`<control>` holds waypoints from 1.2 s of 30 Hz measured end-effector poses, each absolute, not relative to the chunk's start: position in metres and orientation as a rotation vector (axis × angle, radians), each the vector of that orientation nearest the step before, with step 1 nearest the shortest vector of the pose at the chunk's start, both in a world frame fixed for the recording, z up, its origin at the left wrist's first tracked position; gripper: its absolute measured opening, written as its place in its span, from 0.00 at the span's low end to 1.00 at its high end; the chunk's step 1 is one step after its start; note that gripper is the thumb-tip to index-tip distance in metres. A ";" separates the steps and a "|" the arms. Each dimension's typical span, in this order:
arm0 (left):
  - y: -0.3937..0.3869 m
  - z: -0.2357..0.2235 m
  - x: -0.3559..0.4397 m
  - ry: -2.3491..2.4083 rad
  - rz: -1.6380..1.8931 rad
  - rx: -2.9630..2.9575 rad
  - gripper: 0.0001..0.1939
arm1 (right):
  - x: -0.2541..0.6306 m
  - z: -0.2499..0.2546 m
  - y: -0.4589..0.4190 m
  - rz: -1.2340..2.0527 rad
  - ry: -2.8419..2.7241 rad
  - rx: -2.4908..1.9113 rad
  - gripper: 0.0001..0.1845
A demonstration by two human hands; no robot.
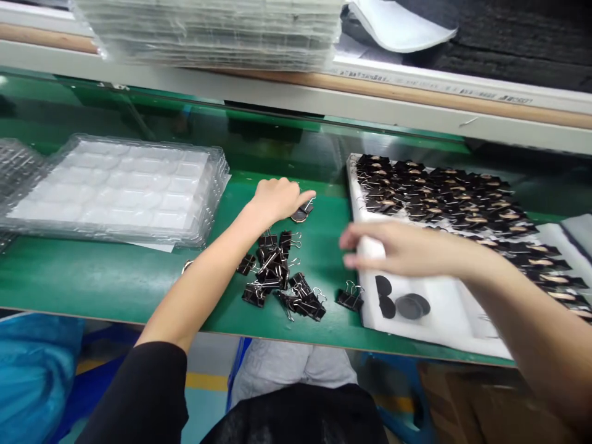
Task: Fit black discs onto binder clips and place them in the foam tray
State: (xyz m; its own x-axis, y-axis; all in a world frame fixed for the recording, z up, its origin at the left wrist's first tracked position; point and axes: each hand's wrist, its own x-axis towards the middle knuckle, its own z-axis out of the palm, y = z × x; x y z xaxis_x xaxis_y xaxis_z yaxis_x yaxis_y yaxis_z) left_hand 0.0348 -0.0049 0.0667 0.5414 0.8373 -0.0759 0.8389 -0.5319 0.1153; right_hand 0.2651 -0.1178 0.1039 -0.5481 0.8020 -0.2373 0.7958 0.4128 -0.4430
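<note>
My left hand (pixel 277 198) is closed over the far part of the green table, its thumb at the wire handle of a black binder clip (pixel 305 209) with a dark round piece at it. Its other fingertips are hidden behind the hand. My right hand (pixel 388 248), smeared by motion, hovers over the left edge of the white tray (pixel 444 324), thumb and fingers apart with nothing seen between them. A loose pile of black binder clips (pixel 272 265) lies between my arms. One single clip (pixel 350 297) sits beside the tray. Black round pads (pixel 411 306) lie in the tray's near part.
Rows of clipped black pieces (pixel 435 191) fill the tray's far part. Stacked clear plastic trays (pixel 115 185) stand at the left. A shelf (pixel 393 77) above carries a tall stack of clear plastic sheets (pixel 213 34) and dark foam (pixel 522 40).
</note>
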 end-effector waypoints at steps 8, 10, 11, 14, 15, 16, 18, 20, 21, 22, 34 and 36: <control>-0.001 0.065 0.027 0.992 -0.241 2.750 0.31 | 0.262 0.073 -0.168 0.263 -3.059 -1.606 0.11; -0.005 0.065 0.030 1.122 -0.215 2.759 0.22 | 0.257 0.070 -0.150 0.140 -2.982 -1.776 0.12; -0.006 0.066 0.031 1.186 -0.207 2.759 0.20 | 0.254 0.069 -0.140 0.026 -2.922 -1.883 0.13; -0.008 0.070 0.031 1.313 -0.228 2.753 0.18 | 0.246 0.063 -0.114 -0.326 -2.765 -2.053 0.18; -0.008 0.072 0.030 1.325 -0.224 2.769 0.18 | 0.243 0.060 -0.107 -0.398 -2.743 -2.054 0.21; -0.007 0.072 0.029 1.322 -0.204 2.801 0.18 | 0.241 0.057 -0.102 -0.440 -2.737 -2.044 0.23; -0.006 0.073 0.027 1.281 -0.165 2.870 0.21 | 0.236 0.053 -0.094 -0.456 -2.741 -2.031 0.26; -0.004 0.072 0.025 1.233 -0.196 2.884 0.23 | 0.233 0.052 -0.087 -0.423 -2.706 -2.036 0.27; -0.003 0.071 0.025 1.217 -0.239 2.868 0.22 | 0.231 0.052 -0.083 -0.393 -2.652 -2.040 0.27; -0.002 0.070 0.025 1.210 -0.283 2.845 0.19 | 0.229 0.052 -0.079 -0.352 -2.572 -2.041 0.27; 0.001 0.068 0.026 1.237 -0.344 2.762 0.18 | 0.211 -0.002 -0.003 0.195 -1.708 -2.135 0.26; 0.001 0.068 0.026 1.234 -0.337 2.751 0.18 | 0.215 -0.012 -0.001 0.221 -1.654 -2.148 0.27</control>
State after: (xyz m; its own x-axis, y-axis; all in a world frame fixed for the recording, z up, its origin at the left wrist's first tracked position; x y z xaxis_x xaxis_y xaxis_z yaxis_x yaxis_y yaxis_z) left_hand 0.0265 0.0014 0.0684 0.6455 0.7234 -0.2449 0.7474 -0.6643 0.0077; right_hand 0.2146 -0.0014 -0.0118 0.2805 0.9515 0.1261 0.8851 -0.2057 -0.4174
